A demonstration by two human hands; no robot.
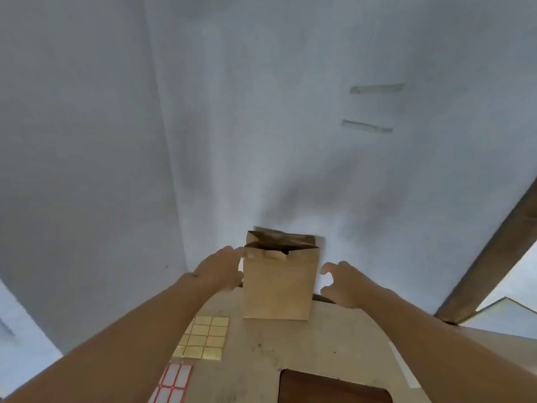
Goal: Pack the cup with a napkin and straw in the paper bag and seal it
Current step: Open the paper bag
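Two open hands, left hand [218, 270] and right hand [344, 283], flanking upright paper bag [277, 286]

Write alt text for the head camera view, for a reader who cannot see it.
A brown paper bag stands upright and open-topped on a table, with the left hand touching its upper left edge and the right hand open just beside it. Sheets of gold stickers and red-bordered labels lie nearer the camera.

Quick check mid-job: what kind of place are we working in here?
Probably a small packing station against a plain wall: a paper bag stands open on a worn table, with sticker sheets beside it.
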